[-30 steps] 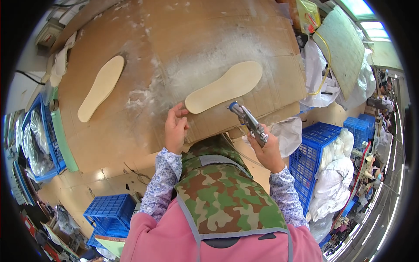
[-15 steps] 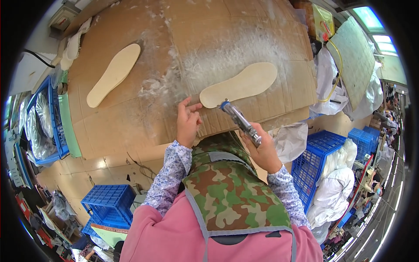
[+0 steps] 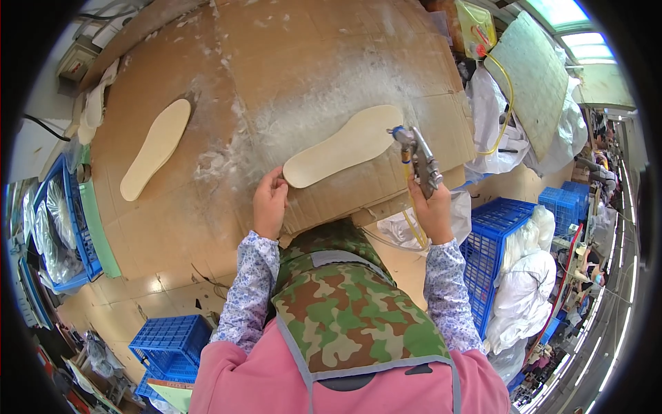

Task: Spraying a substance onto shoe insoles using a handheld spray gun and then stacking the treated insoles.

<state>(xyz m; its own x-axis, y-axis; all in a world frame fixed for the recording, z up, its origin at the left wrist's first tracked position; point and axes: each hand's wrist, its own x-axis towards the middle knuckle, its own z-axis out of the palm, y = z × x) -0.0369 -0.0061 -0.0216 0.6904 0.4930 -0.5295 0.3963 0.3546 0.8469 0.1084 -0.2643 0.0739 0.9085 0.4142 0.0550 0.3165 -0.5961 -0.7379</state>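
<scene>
A cream shoe insole (image 3: 345, 146) lies flat on the cardboard-covered table, toe to the right. My left hand (image 3: 269, 207) is closed at its heel end, fingertips on the edge. In my right hand (image 3: 434, 212) is a metal spray gun (image 3: 418, 155), gripped by its handle and held over the insole's toe end. From the gun a yellow hose (image 3: 414, 228) hangs down past the table edge. Farther left rests a second cream insole (image 3: 156, 149), apart from both hands.
Whitish, fluffy residue (image 3: 224, 162) covers parts of the cardboard (image 3: 165, 238). A yellow container (image 3: 476, 27) and a tilted board (image 3: 527, 76) stand at the far right. Blue crates flank me: one right (image 3: 493, 231), one lower left (image 3: 169, 341), another beside the table (image 3: 89, 255).
The spray gun has moved right and up, from the insole's heel side to its toe end, and turned more upright. My left fingers have closed in on the heel. The view has shifted.
</scene>
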